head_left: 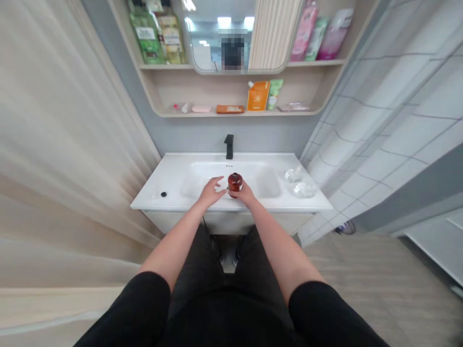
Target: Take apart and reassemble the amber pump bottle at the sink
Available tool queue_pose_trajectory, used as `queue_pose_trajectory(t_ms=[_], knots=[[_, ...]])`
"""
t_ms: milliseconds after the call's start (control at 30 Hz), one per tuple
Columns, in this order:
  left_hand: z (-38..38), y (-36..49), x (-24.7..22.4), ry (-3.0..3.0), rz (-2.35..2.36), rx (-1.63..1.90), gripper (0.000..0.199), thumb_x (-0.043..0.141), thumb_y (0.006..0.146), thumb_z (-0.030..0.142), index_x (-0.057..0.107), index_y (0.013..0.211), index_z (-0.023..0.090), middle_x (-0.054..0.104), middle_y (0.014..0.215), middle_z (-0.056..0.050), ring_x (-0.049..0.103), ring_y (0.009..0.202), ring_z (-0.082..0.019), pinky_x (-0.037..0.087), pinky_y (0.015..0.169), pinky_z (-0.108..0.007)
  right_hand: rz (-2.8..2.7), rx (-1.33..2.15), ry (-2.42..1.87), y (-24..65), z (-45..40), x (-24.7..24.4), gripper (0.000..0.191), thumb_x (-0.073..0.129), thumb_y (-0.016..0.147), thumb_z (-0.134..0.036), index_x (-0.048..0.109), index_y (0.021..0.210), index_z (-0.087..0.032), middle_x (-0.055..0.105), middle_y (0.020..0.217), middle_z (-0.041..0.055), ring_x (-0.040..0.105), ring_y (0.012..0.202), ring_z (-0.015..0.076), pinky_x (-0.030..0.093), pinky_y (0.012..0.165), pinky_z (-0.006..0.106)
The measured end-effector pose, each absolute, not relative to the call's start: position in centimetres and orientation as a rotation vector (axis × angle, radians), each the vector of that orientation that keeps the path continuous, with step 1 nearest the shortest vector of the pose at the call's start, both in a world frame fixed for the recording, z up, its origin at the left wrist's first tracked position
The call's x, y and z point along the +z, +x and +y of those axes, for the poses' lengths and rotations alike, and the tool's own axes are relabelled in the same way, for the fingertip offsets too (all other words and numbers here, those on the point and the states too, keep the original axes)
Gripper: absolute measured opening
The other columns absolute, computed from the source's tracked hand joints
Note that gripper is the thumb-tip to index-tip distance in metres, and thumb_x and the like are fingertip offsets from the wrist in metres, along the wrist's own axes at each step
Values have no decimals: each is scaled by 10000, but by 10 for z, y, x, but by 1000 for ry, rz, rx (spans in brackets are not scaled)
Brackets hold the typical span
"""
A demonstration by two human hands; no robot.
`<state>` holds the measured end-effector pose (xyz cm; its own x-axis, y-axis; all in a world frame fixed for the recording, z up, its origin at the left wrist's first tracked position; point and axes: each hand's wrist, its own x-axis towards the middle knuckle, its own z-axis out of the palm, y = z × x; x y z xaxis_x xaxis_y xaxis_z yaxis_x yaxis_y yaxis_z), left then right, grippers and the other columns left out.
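A reddish-brown bottle (235,181) with its narrow neck uncapped is held upright over the front of the white sink (269,180). My right hand (246,193) wraps around it from the right. Just left of the bottle, my left hand (211,193) is open, its fingers curved apart with nothing between them. On the left of the countertop lies a small black cap (164,194). Crumpled clear plastic (304,190) rests on the right end of the counter.
Behind the sink stands a black faucet (229,146). The shelf above holds an orange pouch (258,95), a green tube (275,94) and small packets. Green and yellow bottles (147,36) fill the upper left. Curtains hang at left (72,144) and right (390,115).
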<state>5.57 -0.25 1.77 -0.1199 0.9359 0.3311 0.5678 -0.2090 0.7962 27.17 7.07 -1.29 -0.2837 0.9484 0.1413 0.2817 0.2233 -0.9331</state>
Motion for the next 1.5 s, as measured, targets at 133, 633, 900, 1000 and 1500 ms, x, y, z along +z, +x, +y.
queue_pose_trajectory(t_ms=[133,633,900,1000,1500], knots=[[-40,-50,28,1719,2293,1064,386,742,913,205,804,1294,206,758,1300,-152,763,1134,-336,566,1175,-493,-1692,1085,-1175,270,75,-17,762,992,606,-459,703,1281,-256,814,1172,31,764,1140,323,576,1118,525],[-68,-143,43,1616,2612,446,86,726,700,185,703,782,190,731,837,-202,735,1212,-467,537,1150,-622,-1688,1088,-1200,270,78,-19,729,999,590,-428,696,1232,-265,816,1125,19,772,1115,324,582,1106,522],[-29,-62,56,1479,2037,1137,292,748,939,507,804,946,221,819,939,-104,811,970,-327,655,970,-476,-1753,1063,-1202,269,76,-15,696,995,617,-466,702,1214,-261,810,1115,24,763,1100,323,581,1086,511],[-6,-5,52,1316,1613,1410,474,792,909,637,781,1039,182,806,967,-103,799,926,-270,673,933,-460,-1775,1040,-1194,269,75,-15,716,997,625,-482,700,1238,-262,807,1157,32,757,1116,324,575,1097,510],[42,109,63,1288,1334,1769,218,850,854,339,742,997,214,820,1030,-76,790,953,-226,643,976,-416,-1835,1160,-1073,271,67,-8,766,1007,658,-438,726,1341,-236,830,1193,41,766,1143,323,584,1099,491]])
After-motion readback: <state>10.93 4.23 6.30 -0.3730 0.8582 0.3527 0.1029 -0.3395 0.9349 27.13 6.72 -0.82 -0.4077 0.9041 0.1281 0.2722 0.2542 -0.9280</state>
